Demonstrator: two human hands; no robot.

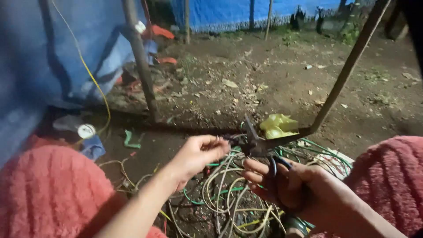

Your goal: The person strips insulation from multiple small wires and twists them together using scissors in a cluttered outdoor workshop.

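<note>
Head view, looking down between two pink-clad knees: the left hand (198,154) pinches a thin wire end (227,139) between closed fingertips, holding it out to the scissors (257,145), whose loops the right hand (291,185) grips closed. The blades look slightly parted at the wire. Beneath, near centre, lies a tangle of green and yellow wires (229,198); cutting or stripping appears under way, calling for steady tension.
</note>
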